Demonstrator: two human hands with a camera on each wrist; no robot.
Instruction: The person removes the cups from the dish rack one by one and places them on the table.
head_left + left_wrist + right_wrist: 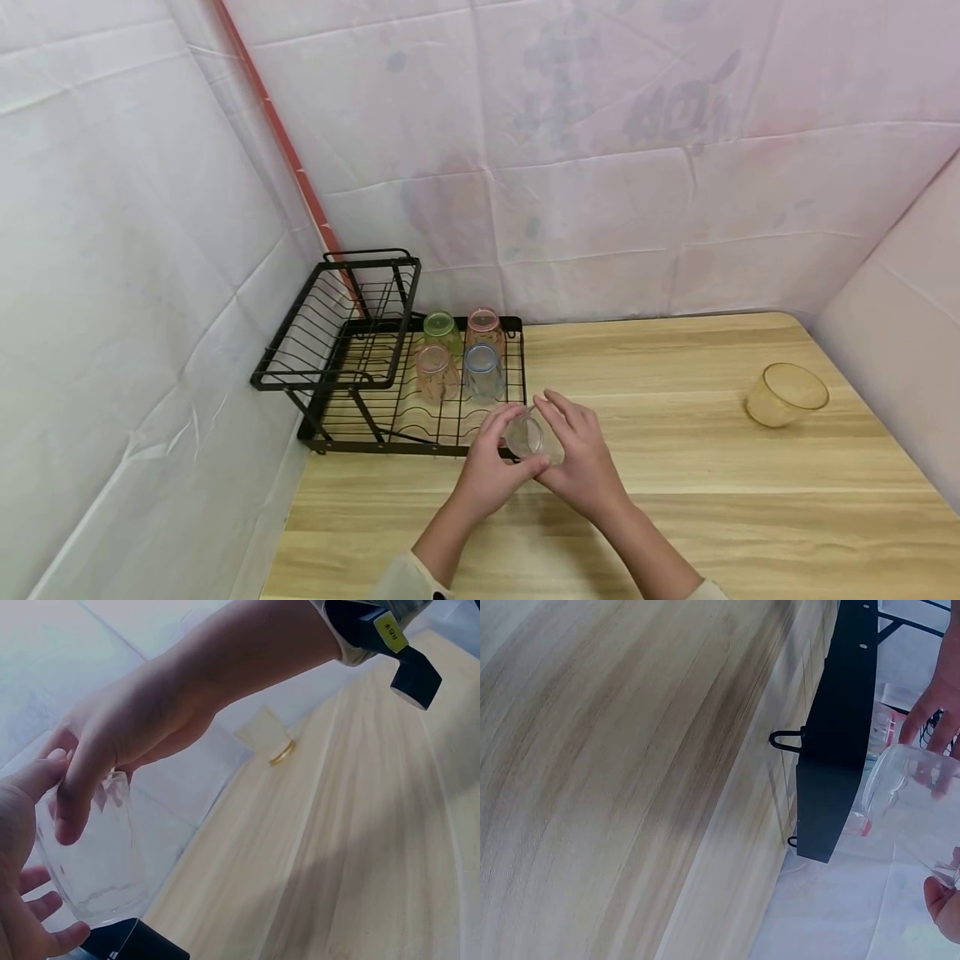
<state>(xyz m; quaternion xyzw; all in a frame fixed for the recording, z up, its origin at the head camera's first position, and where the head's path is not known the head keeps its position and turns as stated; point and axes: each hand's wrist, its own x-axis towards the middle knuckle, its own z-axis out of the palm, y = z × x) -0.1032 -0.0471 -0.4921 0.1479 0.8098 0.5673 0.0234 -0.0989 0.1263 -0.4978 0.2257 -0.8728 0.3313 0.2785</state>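
Observation:
Both hands hold a clear drinking glass (523,435) above the front right corner of a black dish rack (431,450). My left hand (487,475) grips its left side, fingers and thumb curved round the wall. From the other side my right hand (587,458) holds it too. In the left wrist view the right thumb lies across one end of the glass (109,862). Which end of the glass faces up I cannot tell. On the rack's lower level stand a green glass (442,332), two pink glasses (486,327) and a blue-rimmed glass (483,372), mouths apparently down.
A yellow glass cup (785,396) stands upright at the right of the wooden table (675,517). The rack's raised upper basket (337,321) is at the left. White cloth walls (585,208) enclose the table's back and sides.

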